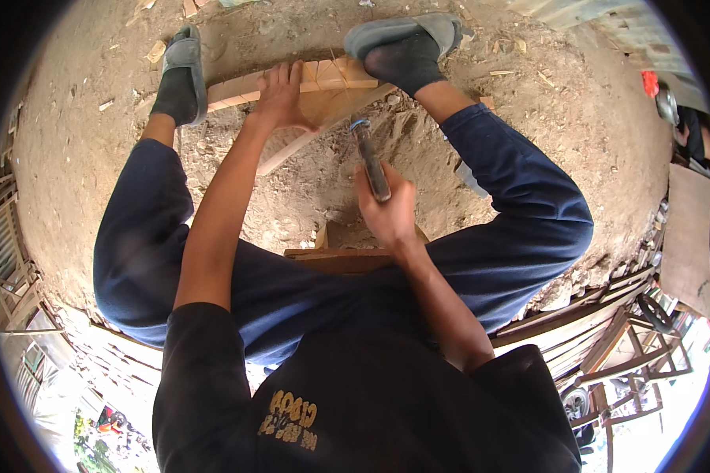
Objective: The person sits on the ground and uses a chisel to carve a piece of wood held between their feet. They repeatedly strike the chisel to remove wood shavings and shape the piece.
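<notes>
A curved wooden piece [330, 74] with a row of short marked sections along its top edge lies on the dirt between my feet. My left hand [280, 96] rests on it, fingers stretched over the top edge and thumb spread to the side. My right hand [389, 206] is closed around a tool with a dark cylindrical body [371, 159] and a bluish metal end. That end points toward the wood and appears apart from it; the tool's exact kind is unclear. My right sandalled foot [406, 47] is against the right end of the wood.
I sit on a low wooden seat [339, 262], knees apart. My left foot [183, 79] stands by the wood's left end. Wood chips are scattered over the dirt floor [544, 150]. Wooden frames [631, 363] stand at lower right, near a leaning board [690, 236].
</notes>
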The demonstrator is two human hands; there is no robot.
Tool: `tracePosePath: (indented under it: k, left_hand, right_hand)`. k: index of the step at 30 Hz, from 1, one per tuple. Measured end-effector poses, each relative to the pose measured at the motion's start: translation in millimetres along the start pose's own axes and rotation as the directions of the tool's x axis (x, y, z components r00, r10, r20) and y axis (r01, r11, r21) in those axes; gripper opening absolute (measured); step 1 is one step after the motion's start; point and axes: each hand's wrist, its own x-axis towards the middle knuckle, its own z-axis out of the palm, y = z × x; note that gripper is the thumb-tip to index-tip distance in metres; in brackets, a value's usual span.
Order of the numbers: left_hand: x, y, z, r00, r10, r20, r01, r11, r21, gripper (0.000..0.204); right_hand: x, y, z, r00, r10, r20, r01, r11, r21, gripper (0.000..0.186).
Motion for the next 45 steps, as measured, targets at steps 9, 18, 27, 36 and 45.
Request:
tracePosePath:
  k: [9, 18, 27, 36, 45]
  left_hand:
    - [18, 39, 16, 0.960, 0.178, -0.216, -0.184, 0.983, -0.010, 0.146]
    - [42, 64, 3, 0.996, 0.039, -0.074, -0.042, 0.998, -0.049, 0.122]
    - [37, 75, -4, 0.994, -0.006, -0.107, -0.001, 0.998, -0.061, 0.095]
    - [27, 77, 5, 0.988, -0.015, -0.155, -0.002, 0.994, -0.110, 0.092]
    - [-10, 3, 22, 0.944, -0.102, -0.315, 0.072, 0.992, -0.107, 0.130]
  right_hand:
    - [-2, -25, -30, 0.999, -0.030, -0.017, 0.029, 0.996, -0.079, 0.024]
    - [-5, -65, -73, 0.979, -0.036, -0.203, 0.040, 0.999, 0.018, 0.022]
    - [-12, -68, -75, 0.980, -0.013, -0.197, 0.022, 0.999, 0.042, 0.024]
    - [-43, -51, -63, 0.987, 0.002, -0.160, 0.000, 1.000, 0.014, 0.029]
    - [-25, -35, -47, 0.998, 0.000, -0.058, 0.005, 0.996, 0.089, 0.025]
